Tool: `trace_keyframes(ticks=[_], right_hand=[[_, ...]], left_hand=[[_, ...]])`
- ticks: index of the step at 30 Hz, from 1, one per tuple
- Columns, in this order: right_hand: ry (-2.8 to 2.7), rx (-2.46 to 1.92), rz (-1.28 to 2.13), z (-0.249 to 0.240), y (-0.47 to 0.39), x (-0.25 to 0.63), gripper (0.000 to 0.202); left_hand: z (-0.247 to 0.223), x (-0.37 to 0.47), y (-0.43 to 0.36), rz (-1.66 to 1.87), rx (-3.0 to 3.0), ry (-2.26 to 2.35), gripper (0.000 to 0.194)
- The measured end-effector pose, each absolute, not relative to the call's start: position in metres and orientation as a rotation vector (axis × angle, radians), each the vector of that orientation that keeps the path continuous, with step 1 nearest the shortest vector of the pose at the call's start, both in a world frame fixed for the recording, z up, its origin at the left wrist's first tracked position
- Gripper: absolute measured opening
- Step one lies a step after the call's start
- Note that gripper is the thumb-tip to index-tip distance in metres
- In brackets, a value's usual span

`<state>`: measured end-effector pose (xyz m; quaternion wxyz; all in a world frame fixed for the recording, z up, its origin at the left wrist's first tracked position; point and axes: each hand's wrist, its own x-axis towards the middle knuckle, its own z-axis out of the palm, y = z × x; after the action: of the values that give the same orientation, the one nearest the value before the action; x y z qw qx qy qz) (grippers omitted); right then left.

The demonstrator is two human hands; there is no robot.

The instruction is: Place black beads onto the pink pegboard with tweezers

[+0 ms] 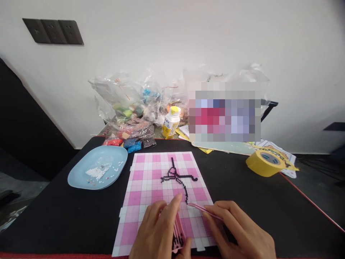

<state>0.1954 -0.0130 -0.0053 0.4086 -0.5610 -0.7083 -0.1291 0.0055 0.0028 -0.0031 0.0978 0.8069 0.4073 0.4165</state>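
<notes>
A pink and white checkered pegboard [140, 201] lies on the black table, with a line pattern of small black beads [185, 176] on its upper middle. Over the board's lower part, my left hand [159, 230] is closed around a small pink bead tray [178, 230] with black beads inside. My right hand [239, 230], at the board's lower right, pinches pink tweezers [205, 209]. The tweezers' tip is at the lower end of the curved bead line; whether a bead is in it is too small to tell.
A blue plate [78, 176] with white beads stands at the left. Behind the board are bead bags [134, 146], a white and yellow bottle [171, 123] and plastic bags [118, 93]. Yellow tape [260, 163] lies at the right.
</notes>
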Motion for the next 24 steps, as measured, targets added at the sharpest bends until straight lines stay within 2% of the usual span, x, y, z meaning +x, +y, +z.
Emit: trace_keyframes(ticks=[7, 13, 19, 24], right_hand=[[-1.835, -1.421, -0.341, -0.0035, -0.0128, 0.1979, 0.02], [-1.764, -1.505, -0.372, -0.0042, -0.0126, 0.1968, 0.03], [-1.81, -1.452, -0.373, -0.0038, -0.0129, 0.1973, 0.022], [-1.751, -1.428, -0.373, -0.0079, -0.0105, 0.1952, 0.025]], left_hand=[[-0.005, 0.0052, 0.003, 1.204, 2.403, 1.201, 0.07], [-0.0061, 0.0046, 0.0033, 1.193, 2.424, 1.211, 0.075], [-0.0056, 0.0057, 0.0027, 1.174, 2.406, 1.214, 0.076], [-0.0037, 0.0051, 0.0024, 1.133, 2.399, 1.197, 0.079]])
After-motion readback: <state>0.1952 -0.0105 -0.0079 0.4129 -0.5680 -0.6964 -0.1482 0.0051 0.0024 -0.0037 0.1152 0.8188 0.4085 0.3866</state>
